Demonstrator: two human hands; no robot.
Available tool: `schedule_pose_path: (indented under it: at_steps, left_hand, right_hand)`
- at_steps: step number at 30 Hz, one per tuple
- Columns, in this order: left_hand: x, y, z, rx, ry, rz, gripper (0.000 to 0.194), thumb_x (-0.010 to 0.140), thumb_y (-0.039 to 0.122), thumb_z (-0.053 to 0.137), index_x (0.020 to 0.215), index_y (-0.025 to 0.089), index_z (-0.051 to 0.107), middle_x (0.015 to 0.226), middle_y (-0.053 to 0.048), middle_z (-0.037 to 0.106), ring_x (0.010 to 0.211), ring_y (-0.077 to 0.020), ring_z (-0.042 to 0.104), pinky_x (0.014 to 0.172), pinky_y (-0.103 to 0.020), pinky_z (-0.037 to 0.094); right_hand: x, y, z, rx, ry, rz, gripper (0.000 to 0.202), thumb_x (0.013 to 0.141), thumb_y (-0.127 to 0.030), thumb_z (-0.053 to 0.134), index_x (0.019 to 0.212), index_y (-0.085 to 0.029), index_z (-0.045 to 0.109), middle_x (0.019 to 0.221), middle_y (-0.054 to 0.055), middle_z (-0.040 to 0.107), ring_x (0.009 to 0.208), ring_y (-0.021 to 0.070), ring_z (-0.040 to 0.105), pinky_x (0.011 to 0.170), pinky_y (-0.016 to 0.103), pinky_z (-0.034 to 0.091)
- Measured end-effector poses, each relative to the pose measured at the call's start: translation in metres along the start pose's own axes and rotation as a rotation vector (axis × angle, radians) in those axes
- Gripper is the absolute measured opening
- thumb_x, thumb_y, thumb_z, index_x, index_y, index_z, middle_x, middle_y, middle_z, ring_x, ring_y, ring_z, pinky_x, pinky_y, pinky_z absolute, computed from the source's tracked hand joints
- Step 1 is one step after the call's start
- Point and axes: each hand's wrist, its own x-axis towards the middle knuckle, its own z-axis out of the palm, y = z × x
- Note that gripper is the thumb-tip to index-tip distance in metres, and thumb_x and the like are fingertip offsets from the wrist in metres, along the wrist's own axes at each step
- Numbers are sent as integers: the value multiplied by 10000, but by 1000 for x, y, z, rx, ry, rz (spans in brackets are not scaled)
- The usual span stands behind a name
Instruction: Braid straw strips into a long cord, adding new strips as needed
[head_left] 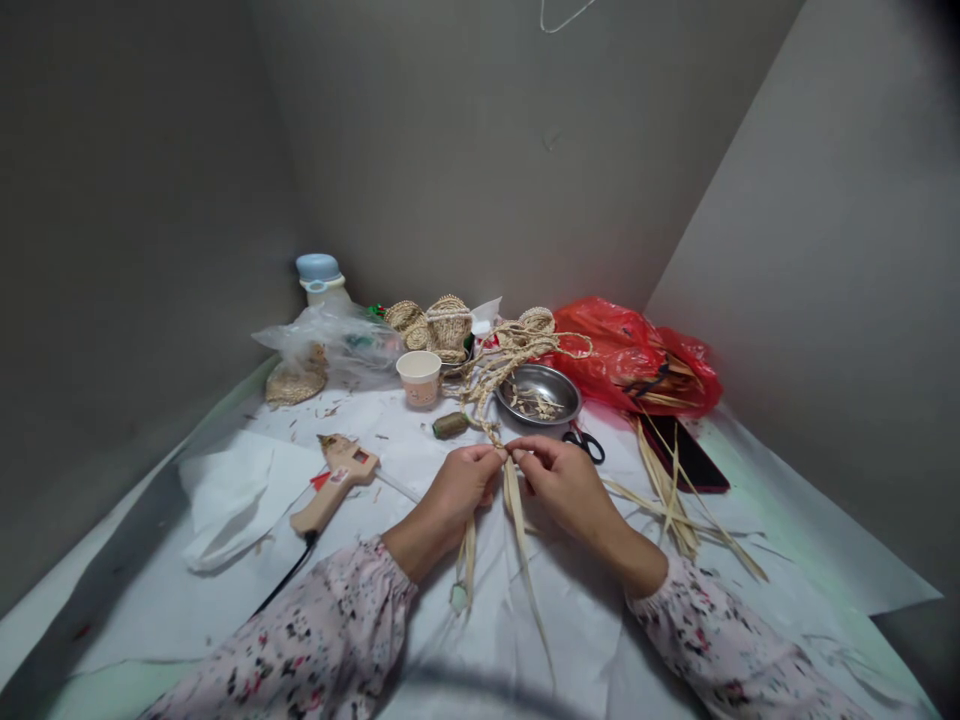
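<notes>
My left hand point(466, 482) and my right hand point(559, 478) meet at the middle of the table, both pinching the lower end of a braided straw cord point(489, 385). Beyond my fingers the braid runs back in loose loops toward a steel bowl. Loose flat straw strands point(519, 530) hang down between my hands toward the table's front, and others hang beneath my left hand. The exact grip at the fingertips is partly hidden by the fingers.
A glue gun point(334, 490) lies left, near crumpled white paper point(232, 500). Behind are a paper cup point(419, 380), thread spool point(450, 426), steel bowl point(538, 395), scissors point(585, 443) and red bag point(637, 350). Straw strips point(667, 490) and a phone point(697, 460) lie right.
</notes>
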Motion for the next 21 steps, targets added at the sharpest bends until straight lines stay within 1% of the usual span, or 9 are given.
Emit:
schedule_pose_path:
  at_steps: [2, 4, 5, 6, 8, 10, 12, 16, 21]
  left_hand:
    - [-2, 3, 1, 20, -14, 7, 233, 725, 353, 604, 629, 163, 509, 464, 86, 333, 412, -55, 243, 424, -223, 142]
    - [-3, 6, 1, 28, -24, 13, 219, 721, 365, 609, 684, 155, 556, 459, 93, 320, 410, -58, 227, 428, -226, 133]
    - [-4, 7, 2, 33, -31, 17, 217, 721, 364, 610, 707, 152, 571, 462, 94, 317, 413, -60, 221, 430, -228, 132]
    - [-4, 7, 2, 41, -43, 21, 217, 723, 364, 609, 711, 151, 573, 466, 94, 316, 417, -61, 218, 432, -230, 133]
    - [-4, 7, 1, 59, -69, 29, 229, 725, 370, 608, 664, 159, 543, 475, 90, 317, 425, -63, 219, 435, -236, 135]
    - [-4, 7, 1, 83, -90, 38, 263, 727, 386, 607, 618, 170, 504, 479, 85, 318, 430, -65, 225, 438, -242, 136]
    - [-4, 6, 0, 103, -107, 41, 272, 731, 400, 601, 618, 171, 506, 481, 85, 308, 433, -68, 221, 440, -245, 132]
    - [-3, 6, -2, 153, -127, 35, 252, 739, 393, 577, 650, 159, 550, 489, 77, 319, 442, -72, 213, 443, -250, 117]
    - [-4, 6, -1, 217, -105, 35, 241, 742, 378, 566, 683, 146, 597, 474, 73, 320, 445, -78, 224, 447, -247, 128]
  right_hand:
    - [0, -2, -5, -127, 101, -98, 253, 823, -265, 511, 927, -187, 728, 732, 41, 701, 628, 170, 609, 610, 270, 447]
    - [1, -3, -8, -178, 167, -211, 258, 834, -240, 500, 958, -185, 720, 880, 67, 714, 786, 193, 632, 740, 296, 460]
    - [2, -2, -10, -186, 169, -266, 266, 841, -228, 494, 985, -182, 713, 939, 76, 707, 868, 200, 627, 804, 307, 453]
    - [4, -1, -10, -184, 145, -309, 276, 848, -218, 486, 1014, -181, 704, 989, 83, 697, 940, 204, 614, 858, 317, 441]
    - [6, 2, -11, -159, 47, -331, 298, 864, -208, 467, 1063, -188, 689, 1050, 86, 683, 1017, 206, 593, 910, 335, 426]
    - [8, 5, -10, -115, -50, -292, 305, 879, -211, 451, 1077, -196, 683, 1071, 81, 686, 1017, 205, 599, 905, 344, 432]
    - [9, 8, -10, -81, -109, -255, 298, 888, -217, 446, 1065, -188, 683, 1042, 76, 698, 967, 202, 616, 865, 338, 447]
    - [10, 10, -12, -72, -152, -246, 258, 884, -214, 454, 997, -168, 682, 867, 44, 701, 827, 175, 622, 767, 293, 460]
    - [12, 7, -16, -78, -180, -261, 191, 846, -178, 497, 884, -166, 683, 831, 27, 699, 776, 155, 612, 726, 264, 444]
